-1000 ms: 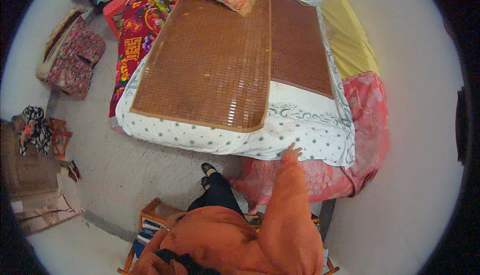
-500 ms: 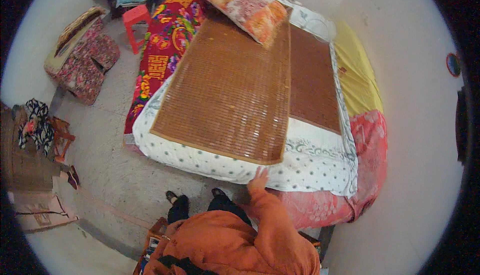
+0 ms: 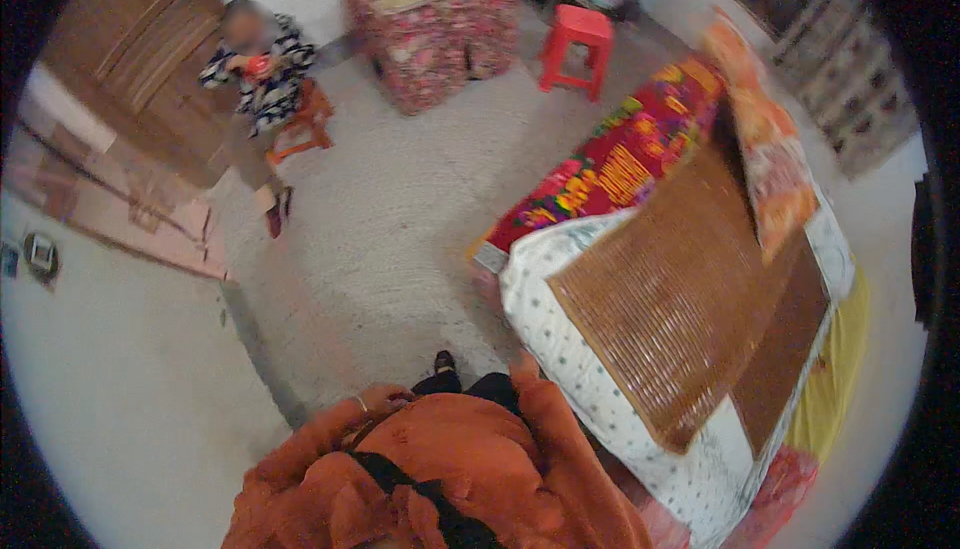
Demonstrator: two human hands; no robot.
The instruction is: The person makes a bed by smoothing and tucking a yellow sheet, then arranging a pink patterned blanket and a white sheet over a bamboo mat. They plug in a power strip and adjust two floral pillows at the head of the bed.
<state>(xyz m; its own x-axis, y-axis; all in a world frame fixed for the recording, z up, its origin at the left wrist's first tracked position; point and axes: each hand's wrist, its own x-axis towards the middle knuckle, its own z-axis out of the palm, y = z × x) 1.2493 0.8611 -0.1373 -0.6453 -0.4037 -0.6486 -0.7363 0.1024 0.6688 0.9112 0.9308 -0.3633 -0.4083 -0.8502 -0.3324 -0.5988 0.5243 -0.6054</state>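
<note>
My left hand [image 3: 385, 397], with a band at its wrist, is at the front of my orange top; its fingers are too blurred to make out. Beside the near side of the bed hangs my right hand [image 3: 523, 367], also smeared, and whether it touches the bed I cannot tell. A brown slatted bamboo mat [image 3: 670, 299] covers much of the white dotted sheet [image 3: 565, 324]. Under it, toward the wall, shows a second brown mat [image 3: 785, 369]. An orange patterned quilt [image 3: 775, 164] lies at the mat's far end, next to a red flowered blanket [image 3: 610, 164].
A person [image 3: 262, 64] in a patterned top sits on a low wooden stool [image 3: 305, 121] at the far left, holding something red. Beyond the floor stand a red plastic stool [image 3: 578, 49] and a table with a flowered cover [image 3: 430, 59]. A yellow cloth [image 3: 835, 374] lines the bed's far right.
The view has swung left, bringing the seated person fully in. My right hand has left the sheet's near edge and come back toward my side. My left hand now shows at my waist.
</note>
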